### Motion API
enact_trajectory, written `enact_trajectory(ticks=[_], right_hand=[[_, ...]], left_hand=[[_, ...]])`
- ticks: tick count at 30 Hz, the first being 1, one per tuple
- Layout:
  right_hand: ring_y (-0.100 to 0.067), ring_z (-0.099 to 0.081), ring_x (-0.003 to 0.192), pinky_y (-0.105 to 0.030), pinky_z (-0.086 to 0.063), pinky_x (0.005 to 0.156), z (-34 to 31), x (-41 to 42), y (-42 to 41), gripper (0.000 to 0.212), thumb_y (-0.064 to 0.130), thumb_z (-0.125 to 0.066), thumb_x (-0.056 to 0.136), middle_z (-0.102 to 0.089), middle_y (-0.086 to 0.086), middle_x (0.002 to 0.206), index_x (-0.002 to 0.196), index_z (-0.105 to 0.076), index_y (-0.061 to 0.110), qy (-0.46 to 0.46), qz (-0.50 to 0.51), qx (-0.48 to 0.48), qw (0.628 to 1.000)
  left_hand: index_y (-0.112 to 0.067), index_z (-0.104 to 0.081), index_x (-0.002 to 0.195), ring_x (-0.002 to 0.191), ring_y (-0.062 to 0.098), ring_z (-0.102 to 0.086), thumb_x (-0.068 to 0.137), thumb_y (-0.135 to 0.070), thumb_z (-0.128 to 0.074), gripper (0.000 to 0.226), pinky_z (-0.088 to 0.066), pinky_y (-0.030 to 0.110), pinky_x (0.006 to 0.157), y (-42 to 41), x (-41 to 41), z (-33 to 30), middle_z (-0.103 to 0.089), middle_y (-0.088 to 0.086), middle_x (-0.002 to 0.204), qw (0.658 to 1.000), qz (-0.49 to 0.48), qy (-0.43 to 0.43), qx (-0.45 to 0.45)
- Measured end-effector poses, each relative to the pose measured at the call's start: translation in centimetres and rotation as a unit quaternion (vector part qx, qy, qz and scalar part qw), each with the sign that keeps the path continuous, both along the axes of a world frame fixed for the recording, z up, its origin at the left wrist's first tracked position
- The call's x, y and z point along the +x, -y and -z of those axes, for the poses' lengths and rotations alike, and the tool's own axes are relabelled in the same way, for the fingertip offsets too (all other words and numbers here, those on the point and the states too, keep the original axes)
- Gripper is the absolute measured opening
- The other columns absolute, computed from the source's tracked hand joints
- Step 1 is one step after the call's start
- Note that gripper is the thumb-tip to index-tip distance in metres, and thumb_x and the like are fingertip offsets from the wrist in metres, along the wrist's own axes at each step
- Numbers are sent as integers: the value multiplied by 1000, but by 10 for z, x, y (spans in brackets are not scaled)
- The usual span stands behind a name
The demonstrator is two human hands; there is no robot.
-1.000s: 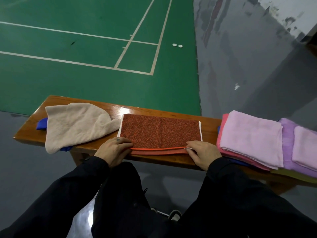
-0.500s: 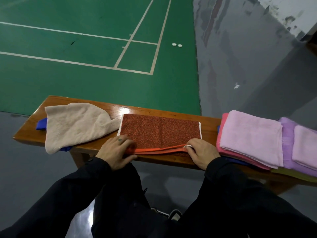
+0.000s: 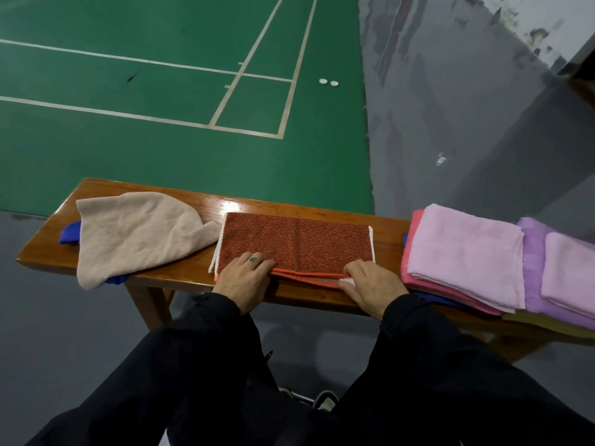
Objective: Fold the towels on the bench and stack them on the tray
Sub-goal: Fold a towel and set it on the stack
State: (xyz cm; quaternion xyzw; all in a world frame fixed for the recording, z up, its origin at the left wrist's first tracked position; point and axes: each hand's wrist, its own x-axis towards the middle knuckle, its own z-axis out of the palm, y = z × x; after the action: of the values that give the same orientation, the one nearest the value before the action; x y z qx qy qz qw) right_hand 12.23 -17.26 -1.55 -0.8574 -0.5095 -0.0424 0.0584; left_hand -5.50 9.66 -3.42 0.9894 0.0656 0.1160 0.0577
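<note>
Hands (image 3: 243,278) advanced onto red towel (image 3: 296,244)

1. The left hand (image 3: 243,278) covers the near left corner of the red towel (image 3: 296,244); whether its fingertips pinch the edge cannot be told.
2. Beyond the right hand (image 3: 370,286), the stack of folded towels (image 3: 467,252) runs off the right edge.
3. A blue cloth (image 3: 69,232) lies mostly hidden under the beige towel (image 3: 138,230).

Your rust-red speckled towel (image 3: 296,243), orange-edged, lies on a brown bench (image 3: 388,230) between beige cloth (image 3: 135,236) and pink towels (image 3: 463,255).
</note>
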Motion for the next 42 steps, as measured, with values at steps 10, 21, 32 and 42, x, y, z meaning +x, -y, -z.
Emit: enact_trajectory(ticks=[10,21,32,42], right_hand=[[-24,-65,73,-37,-56,67,2,-8,-10,24,22,-58,88,-71,-2,87,105,-72,14,71,-9,97,993],[-23,-67,94,-42,-56,88,-75,67,-34,20,32,-59,100,-74,0,102,113,-74,30,-204,116,-18,972],[-29,-71,104,-40,-57,82,-43,57,-47,31,20,-67,91,-77,-1,115,120,-76,29,-29,111,91,989],[-24,-73,105,-40,-55,97,5,21,6,31,17,-58,93,-76,-3,118,116,-78,12,71,-57,151,984]], left_hand=[[-23,-66,119,96,25,-59,92,-28,-54,30,-54,41,78,-23,-10,-11,-64,1,113,1000,-1,4,-10],[-18,-74,113,90,27,-67,100,-23,-60,20,-55,40,80,-83,3,-61,-73,7,104,986,-77,-23,-145],[-17,-75,118,114,33,-65,88,-2,-59,38,-50,38,101,-88,34,-42,-70,9,127,979,-120,64,-153],[-10,-76,117,124,28,-62,94,-17,-49,36,-35,27,116,-74,-28,-20,-71,8,125,990,-47,95,-92]])
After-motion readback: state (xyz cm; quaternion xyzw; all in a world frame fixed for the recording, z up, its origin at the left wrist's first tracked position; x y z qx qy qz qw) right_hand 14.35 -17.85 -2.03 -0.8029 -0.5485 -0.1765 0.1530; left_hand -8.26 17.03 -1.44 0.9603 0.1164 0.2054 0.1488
